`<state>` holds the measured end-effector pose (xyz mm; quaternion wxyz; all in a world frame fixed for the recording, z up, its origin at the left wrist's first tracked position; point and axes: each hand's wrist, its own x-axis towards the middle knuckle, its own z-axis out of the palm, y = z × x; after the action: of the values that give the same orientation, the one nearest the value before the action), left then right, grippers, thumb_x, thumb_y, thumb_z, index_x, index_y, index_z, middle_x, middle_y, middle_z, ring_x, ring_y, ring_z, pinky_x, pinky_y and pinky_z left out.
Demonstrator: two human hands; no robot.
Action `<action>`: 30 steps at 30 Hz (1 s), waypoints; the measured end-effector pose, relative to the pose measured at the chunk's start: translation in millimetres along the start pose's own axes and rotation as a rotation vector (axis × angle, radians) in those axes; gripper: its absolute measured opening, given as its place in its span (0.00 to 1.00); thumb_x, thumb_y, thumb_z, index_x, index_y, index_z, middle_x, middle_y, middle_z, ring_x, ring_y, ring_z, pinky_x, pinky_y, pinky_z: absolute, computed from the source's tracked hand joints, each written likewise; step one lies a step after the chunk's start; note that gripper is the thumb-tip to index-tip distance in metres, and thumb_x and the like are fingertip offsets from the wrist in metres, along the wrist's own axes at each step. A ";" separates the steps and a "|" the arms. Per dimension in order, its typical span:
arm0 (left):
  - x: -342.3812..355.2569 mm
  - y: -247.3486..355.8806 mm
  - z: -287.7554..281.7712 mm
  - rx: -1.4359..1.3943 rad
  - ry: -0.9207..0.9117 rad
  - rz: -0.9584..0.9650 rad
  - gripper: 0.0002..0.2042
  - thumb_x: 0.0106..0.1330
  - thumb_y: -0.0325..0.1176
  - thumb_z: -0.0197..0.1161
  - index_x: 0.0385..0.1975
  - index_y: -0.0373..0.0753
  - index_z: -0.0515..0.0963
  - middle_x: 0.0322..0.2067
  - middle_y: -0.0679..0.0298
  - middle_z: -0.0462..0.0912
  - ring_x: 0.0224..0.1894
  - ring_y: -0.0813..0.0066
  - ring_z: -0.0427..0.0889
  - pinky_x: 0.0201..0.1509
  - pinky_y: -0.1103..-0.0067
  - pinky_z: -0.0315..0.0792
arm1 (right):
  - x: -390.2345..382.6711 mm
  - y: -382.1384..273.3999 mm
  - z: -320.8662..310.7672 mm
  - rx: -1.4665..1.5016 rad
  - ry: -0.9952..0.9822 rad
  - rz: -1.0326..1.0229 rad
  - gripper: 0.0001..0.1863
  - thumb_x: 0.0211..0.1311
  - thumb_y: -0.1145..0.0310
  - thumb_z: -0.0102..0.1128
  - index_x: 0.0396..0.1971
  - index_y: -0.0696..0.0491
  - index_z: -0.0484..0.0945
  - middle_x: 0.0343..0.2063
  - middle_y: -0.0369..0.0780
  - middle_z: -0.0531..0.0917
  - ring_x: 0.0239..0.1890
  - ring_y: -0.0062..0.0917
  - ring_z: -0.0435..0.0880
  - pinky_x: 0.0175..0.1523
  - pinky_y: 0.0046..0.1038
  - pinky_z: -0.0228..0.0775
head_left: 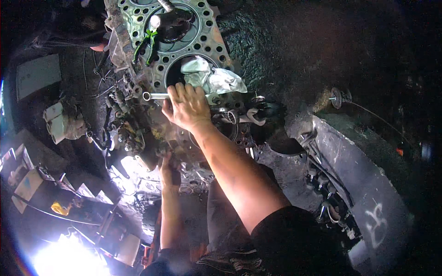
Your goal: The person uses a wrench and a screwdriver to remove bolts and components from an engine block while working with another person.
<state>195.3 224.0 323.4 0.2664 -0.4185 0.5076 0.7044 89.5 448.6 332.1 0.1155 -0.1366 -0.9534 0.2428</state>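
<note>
Smooth steel wrench (159, 96) lay near centre, clamped in the right hand (189, 106), left hand (170, 174) sat lower, its grip impossible to tell, hole-studded metal block (214, 39) spread beneath, crumpled white cloth (225, 80) bunched above, rough dark floor (285, 60) ran upper right, light (69, 259) glared lower left.

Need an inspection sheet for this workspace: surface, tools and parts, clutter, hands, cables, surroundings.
Surface: engine block, top face holed, with large round bores.
Tools and parts: wrench, ring end pointing left; crumpled white rag partly over one bore; green-and-black pliers at the upper bore's edge.
Clutter: yellow item at lower left, too unclear to name.
Hands: right hand closed over the wrench; left hand low at the block's near side, grip unclear.
Cables: dark hoses or cables beside the grey panel at right.
Surroundings: bright light at lower left; outer edges mostly too dark to tell.
</note>
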 end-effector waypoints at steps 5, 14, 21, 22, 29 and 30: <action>-7.8 -5.3 40.2 0.173 0.231 0.210 0.07 0.67 0.34 0.62 0.37 0.39 0.75 0.22 0.70 0.73 0.19 0.82 0.68 0.20 0.83 0.61 | -1.7 4.1 2.4 0.026 -0.021 0.005 0.15 0.54 0.54 0.56 0.32 0.50 0.74 0.29 0.37 0.76 0.33 0.29 0.75 0.39 0.35 0.62; -11.6 -0.6 26.5 0.278 0.161 0.132 0.17 0.65 0.36 0.63 0.49 0.35 0.75 0.34 0.63 0.82 0.28 0.79 0.78 0.23 0.84 0.68 | -3.7 3.3 6.0 0.006 0.001 -0.009 0.14 0.53 0.54 0.56 0.31 0.49 0.72 0.28 0.37 0.74 0.33 0.30 0.74 0.38 0.36 0.62; -7.1 -6.6 12.9 0.284 0.144 0.164 0.16 0.64 0.44 0.65 0.41 0.39 0.74 0.22 0.67 0.78 0.15 0.80 0.70 0.14 0.83 0.63 | -1.7 0.3 1.0 -0.018 -0.001 -0.031 0.15 0.53 0.54 0.56 0.32 0.49 0.73 0.28 0.37 0.74 0.32 0.30 0.75 0.38 0.36 0.62; -5.5 -5.9 7.0 0.297 0.119 0.151 0.16 0.64 0.44 0.65 0.41 0.38 0.74 0.23 0.67 0.78 0.16 0.81 0.71 0.14 0.83 0.63 | -1.9 -0.8 1.2 -0.017 0.000 -0.036 0.15 0.53 0.54 0.56 0.32 0.49 0.73 0.28 0.37 0.74 0.32 0.30 0.75 0.38 0.36 0.62; 0.5 -19.4 0.2 0.155 0.203 0.188 0.14 0.66 0.42 0.61 0.43 0.38 0.75 0.27 0.65 0.81 0.18 0.80 0.74 0.18 0.83 0.65 | -4.7 -2.9 0.8 0.028 0.070 -0.058 0.18 0.55 0.55 0.57 0.39 0.52 0.73 0.29 0.39 0.76 0.32 0.31 0.77 0.38 0.35 0.63; -7.9 -18.0 9.0 0.133 0.215 0.195 0.14 0.66 0.42 0.61 0.43 0.39 0.75 0.27 0.65 0.81 0.18 0.80 0.74 0.18 0.83 0.65 | -7.3 -2.7 0.4 0.019 0.075 -0.057 0.18 0.55 0.55 0.57 0.39 0.52 0.73 0.29 0.39 0.76 0.32 0.31 0.77 0.38 0.35 0.63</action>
<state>210.8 239.0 322.5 0.1680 -0.4218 0.6167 0.6430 95.7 443.8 332.0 0.1596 -0.1174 -0.9495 0.2433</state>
